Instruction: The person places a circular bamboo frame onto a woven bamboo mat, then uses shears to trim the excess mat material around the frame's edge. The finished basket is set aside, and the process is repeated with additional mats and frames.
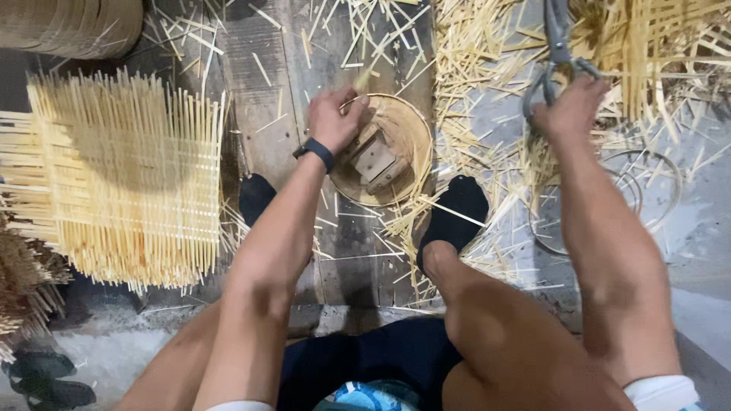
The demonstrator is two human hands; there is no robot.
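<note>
My left hand [336,116] rests on the rim of a round woven bamboo basket [407,125] that lies on the wooden board, fingers closed on the rim. A wooden block [375,158] sits inside the basket. A dark band [314,151] is on that wrist. My right hand [569,108] grips the handles of grey metal scissors [556,46], blades pointing away over the bamboo scraps. Both my feet in black socks [455,209] stand beside the basket.
A stack of flat woven bamboo mats [126,175] lies at left. Loose bamboo strips [487,91] litter the boards and floor. Thin round hoops [647,190] lie at right. A coiled bamboo roll [72,27] is at top left.
</note>
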